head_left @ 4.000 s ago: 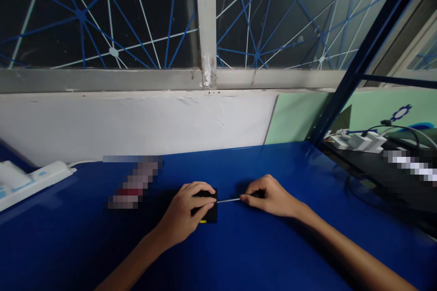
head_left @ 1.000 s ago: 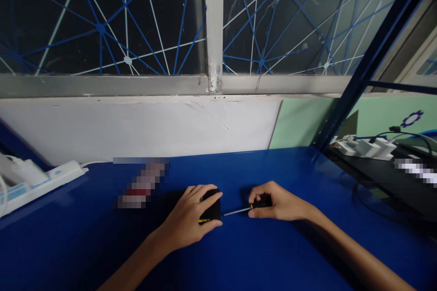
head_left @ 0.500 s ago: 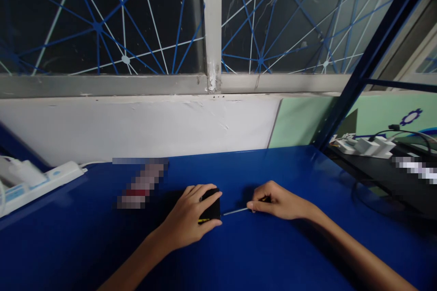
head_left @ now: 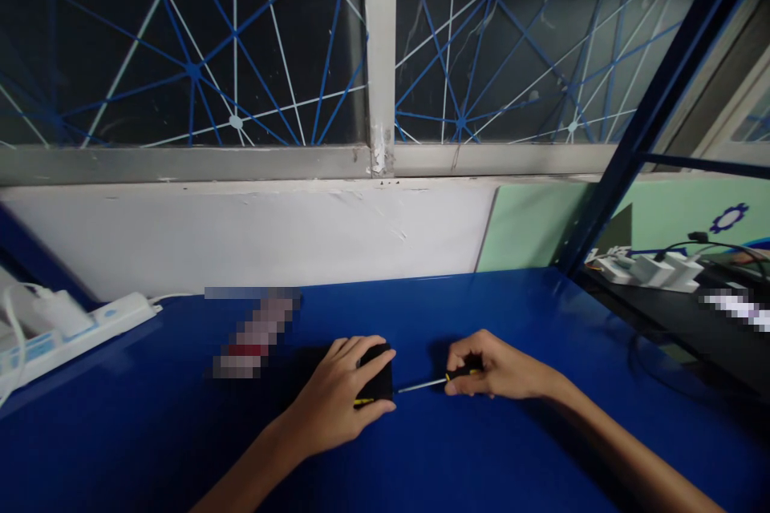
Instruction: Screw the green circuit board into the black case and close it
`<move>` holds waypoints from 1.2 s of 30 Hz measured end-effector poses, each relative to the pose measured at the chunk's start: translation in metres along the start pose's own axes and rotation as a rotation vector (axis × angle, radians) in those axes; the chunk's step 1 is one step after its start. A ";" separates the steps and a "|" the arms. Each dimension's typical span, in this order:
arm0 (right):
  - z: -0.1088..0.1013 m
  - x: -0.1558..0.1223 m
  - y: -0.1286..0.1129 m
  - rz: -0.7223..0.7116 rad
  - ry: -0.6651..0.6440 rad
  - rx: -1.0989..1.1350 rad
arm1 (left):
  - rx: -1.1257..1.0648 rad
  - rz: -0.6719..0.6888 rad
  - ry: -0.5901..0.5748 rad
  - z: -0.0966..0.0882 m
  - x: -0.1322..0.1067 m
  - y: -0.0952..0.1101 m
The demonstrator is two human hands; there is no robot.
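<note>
My left hand (head_left: 342, 397) is closed around a black box-like object (head_left: 378, 377) with a yellow strip low on its side, holding it on the blue table. Thumb and fingers reach along its sides, and the palm hides much of it. To the right, my right hand (head_left: 496, 369) grips the dark, yellow-marked handle of a screwdriver (head_left: 421, 385) between thumb and fingers. The thin metal shaft points left, its tip at or very close to the object's right side; whether they touch I cannot tell.
A blurred-out, pinkish long item (head_left: 258, 333) lies left of my hands on the blue table (head_left: 469, 449). At the far left is a white power strip (head_left: 78, 337) with plugs. A blue metal post (head_left: 638, 136) rises at right, beside white adapters (head_left: 655, 268) on a black surface.
The view has tilted slightly, so everything sits a little lower. My right fingers have shifted on the screwdriver and more of its handle shows. My left hand keeps its hold.
</note>
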State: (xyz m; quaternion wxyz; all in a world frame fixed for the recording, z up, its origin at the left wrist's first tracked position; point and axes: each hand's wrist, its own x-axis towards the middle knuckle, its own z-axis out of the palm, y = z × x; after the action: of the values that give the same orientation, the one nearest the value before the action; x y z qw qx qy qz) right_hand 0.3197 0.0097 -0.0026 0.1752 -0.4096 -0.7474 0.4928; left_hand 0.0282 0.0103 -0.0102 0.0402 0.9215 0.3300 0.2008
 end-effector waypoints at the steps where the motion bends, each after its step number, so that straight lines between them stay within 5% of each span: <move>1: -0.001 0.000 0.000 -0.013 -0.007 -0.027 | 0.000 -0.001 -0.005 0.000 0.000 0.000; 16: 0.006 0.003 0.002 -0.069 0.110 -0.147 | 0.001 0.001 -0.014 -0.004 0.000 0.004; 36: 0.004 0.001 -0.004 -0.139 0.042 -0.162 | 0.006 -0.019 -0.072 -0.006 0.000 0.007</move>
State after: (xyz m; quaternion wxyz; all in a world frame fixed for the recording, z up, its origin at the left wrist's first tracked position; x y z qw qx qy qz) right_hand 0.3145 0.0071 -0.0014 0.1910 -0.3797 -0.8075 0.4089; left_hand 0.0300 0.0045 -0.0030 0.0510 0.9252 0.3375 0.1658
